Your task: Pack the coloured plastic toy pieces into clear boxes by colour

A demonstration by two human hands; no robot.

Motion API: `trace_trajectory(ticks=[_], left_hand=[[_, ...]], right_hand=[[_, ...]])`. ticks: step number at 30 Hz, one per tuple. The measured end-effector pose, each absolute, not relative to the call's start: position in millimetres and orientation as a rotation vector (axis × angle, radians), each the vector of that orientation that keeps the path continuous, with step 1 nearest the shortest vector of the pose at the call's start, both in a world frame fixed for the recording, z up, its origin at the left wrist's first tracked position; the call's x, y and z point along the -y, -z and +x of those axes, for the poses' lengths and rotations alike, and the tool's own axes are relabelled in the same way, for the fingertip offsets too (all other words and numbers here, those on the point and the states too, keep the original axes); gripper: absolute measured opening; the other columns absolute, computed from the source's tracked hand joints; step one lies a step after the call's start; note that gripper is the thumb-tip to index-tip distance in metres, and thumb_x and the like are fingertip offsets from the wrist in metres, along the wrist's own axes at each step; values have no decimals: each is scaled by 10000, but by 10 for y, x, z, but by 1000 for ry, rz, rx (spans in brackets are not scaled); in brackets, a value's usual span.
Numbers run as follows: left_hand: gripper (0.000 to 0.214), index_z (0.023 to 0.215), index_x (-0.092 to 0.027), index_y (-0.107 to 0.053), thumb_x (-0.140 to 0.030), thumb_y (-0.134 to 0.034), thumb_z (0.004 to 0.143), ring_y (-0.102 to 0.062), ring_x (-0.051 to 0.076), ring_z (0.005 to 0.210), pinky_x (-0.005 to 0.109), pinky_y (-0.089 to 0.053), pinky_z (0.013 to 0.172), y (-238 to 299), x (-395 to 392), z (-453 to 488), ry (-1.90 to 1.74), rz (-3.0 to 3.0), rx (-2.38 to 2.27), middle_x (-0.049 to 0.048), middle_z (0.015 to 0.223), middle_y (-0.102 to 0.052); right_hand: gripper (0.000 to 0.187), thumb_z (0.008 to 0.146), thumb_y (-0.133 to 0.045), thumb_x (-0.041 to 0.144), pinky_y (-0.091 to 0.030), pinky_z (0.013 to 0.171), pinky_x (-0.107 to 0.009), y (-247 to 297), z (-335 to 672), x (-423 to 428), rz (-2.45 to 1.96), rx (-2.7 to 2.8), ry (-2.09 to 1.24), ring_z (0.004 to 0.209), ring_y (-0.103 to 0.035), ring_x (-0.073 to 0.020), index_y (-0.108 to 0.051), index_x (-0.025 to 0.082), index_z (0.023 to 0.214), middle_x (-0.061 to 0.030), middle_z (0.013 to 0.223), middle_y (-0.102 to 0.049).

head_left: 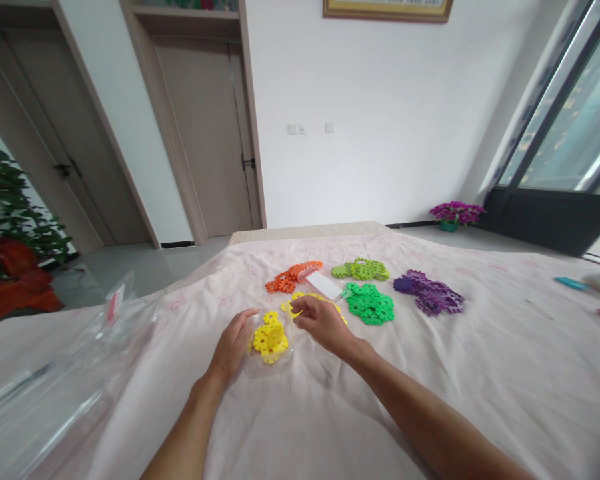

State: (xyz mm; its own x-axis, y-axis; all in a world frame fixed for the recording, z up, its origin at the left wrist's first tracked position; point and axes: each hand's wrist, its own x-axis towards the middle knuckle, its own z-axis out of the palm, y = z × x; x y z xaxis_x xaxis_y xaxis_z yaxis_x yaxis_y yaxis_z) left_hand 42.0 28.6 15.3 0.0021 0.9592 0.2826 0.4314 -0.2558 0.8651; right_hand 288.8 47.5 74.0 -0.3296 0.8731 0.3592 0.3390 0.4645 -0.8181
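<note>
A clear plastic box (pixel 269 369) sits on the cloth, holding several yellow flower-shaped plastic pieces (pixel 270 339). My left hand (pixel 231 347) grips the box along its left side. Just past the box's right edge, my right hand (pixel 325 323) hovers with thumb and fingers pinched; whatever is between the fingertips is too small to tell. Behind and partly under that hand lies a pile of more yellow pieces (pixel 338 311). A clear lid with a white label (pixel 324 285) rests between the orange pieces (pixel 291 277) and the green pieces (pixel 371 305).
Light green pieces (pixel 363 269) and purple pieces (pixel 433 293) lie in piles farther back and right. Clear plastic packaging (pixel 65 393) covers the left side of the pink-white cloth (pixel 300 427). A teal object (pixel 571 283) lies at far right.
</note>
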Motion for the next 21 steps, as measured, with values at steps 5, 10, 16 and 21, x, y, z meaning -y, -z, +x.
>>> trace_trajectory(ticks=[5, 10, 16, 21], left_hand=[[400, 1215, -209, -594, -337, -439, 869, -528, 247, 1236, 409, -343, 1095, -212, -262, 433, -1212, 1734, -1461, 74, 1307, -600], [407, 1218, -209, -594, -342, -441, 866, -546, 253, 1223, 410, -374, 1074, -197, -268, 421, -1204, 1721, -1452, 77, 1322, -593], [408, 1230, -212, -588, -350, -446, 872, -543, 247, 1229, 402, -371, 1082, -139, -296, 401, -1219, 1725, -1427, 75, 1339, -581], [392, 1220, -214, -591, -338, -439, 880, -538, 238, 1235, 394, -357, 1093, -137, -296, 402, -1211, 1736, -1445, 66, 1328, -590]], right_hand=[[287, 806, -582, 146, -442, 843, -302, -760, 3086, -528, -1278, 2153, -305, 968, -591, -192, -672, 201, 1073, -64, 1083, -674], [491, 731, -746, 432, -380, 900, -366, -669, 3164, -531, -1522, 2412, -25, 1080, -502, -280, -650, 216, 1161, -95, 1137, -637], [361, 772, -702, 473, -339, 883, -349, -597, 3119, -532, -1596, 2440, 74, 1042, -492, -254, -682, 225, 1034, -79, 1072, -632], [226, 882, -589, 389, -348, 835, -340, -611, 3083, -526, -1574, 2500, 167, 1011, -529, -250, -699, 200, 939, -97, 999, -660]])
